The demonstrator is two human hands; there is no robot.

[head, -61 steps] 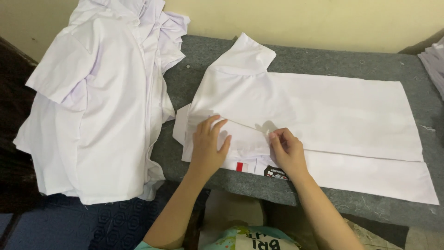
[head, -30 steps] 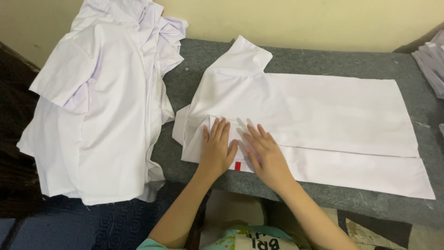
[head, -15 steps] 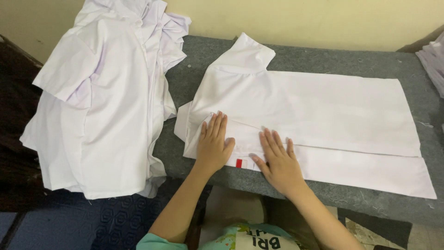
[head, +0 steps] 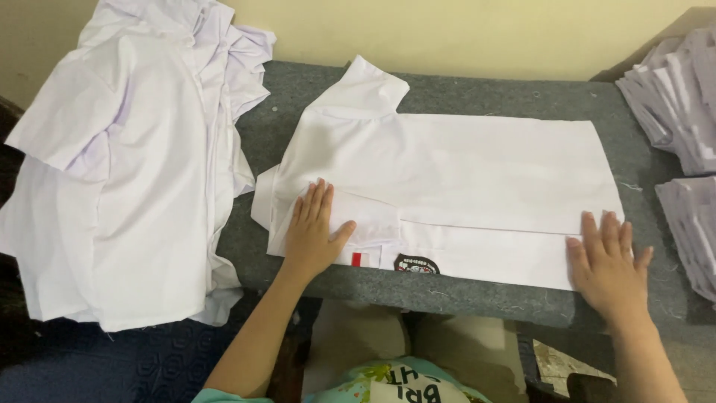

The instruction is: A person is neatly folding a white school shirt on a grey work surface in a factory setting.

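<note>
Pile: loose white cotton shirts (head: 127, 172), left of frame.
Left hand (head: 312, 230): flat, fingers spread, pressing the folded sleeve.
Shirt: folded white shirt (head: 477, 172), centre, on grey felt tabletop (head: 477, 295).
Right hand (head: 608, 261): flat on the hem, gripping nothing.
Technique: press evenly, keeping folded edges aligned.

A grey felt-covered table (head: 477, 93) is being occupied by a folded white shirt (head: 462, 186) lying flat at centre; a heap of white shirts (head: 127, 172) is being draped over its left edge; folded stacks (head: 682, 112) are being kept at right.
</note>
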